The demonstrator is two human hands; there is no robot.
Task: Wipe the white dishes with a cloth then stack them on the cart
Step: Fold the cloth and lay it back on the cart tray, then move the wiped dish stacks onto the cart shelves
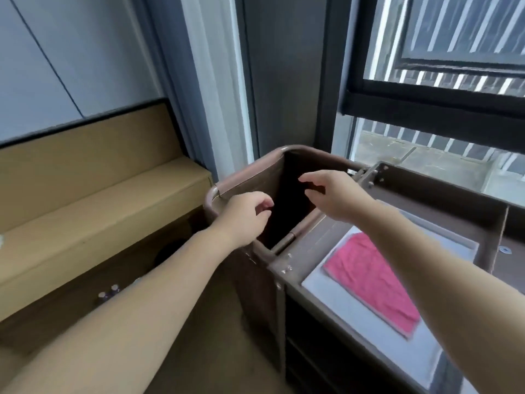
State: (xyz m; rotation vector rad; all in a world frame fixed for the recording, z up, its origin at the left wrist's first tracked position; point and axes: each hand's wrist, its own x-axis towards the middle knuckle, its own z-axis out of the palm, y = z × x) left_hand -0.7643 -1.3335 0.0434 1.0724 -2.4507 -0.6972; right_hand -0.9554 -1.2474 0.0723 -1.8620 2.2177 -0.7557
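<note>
Both hands hover over the open mouth of the brown bag (250, 182) that hangs on the end of the cart (431, 184).

- Left hand (245, 216): at the bag's near rim, fingers loosely curled, holding nothing.
- Right hand (335, 196): above the bag's dark opening, fingers relaxed and slightly parted from the thumb, holding nothing.
- Cloth (369, 280): pink, lying flat to the right of the bag on a white panel (341, 305). Whether that panel is a dish or a tray cannot be told.
- No other white dish is in view, and the bag's inside is too dark to read.

Probable step: fetching what is needed before wiping. Take the cloth from right of the bag first. Grip each dish by its edge with one hand, wipe both faces with the other, then stack it squarely right of the bag.
</note>
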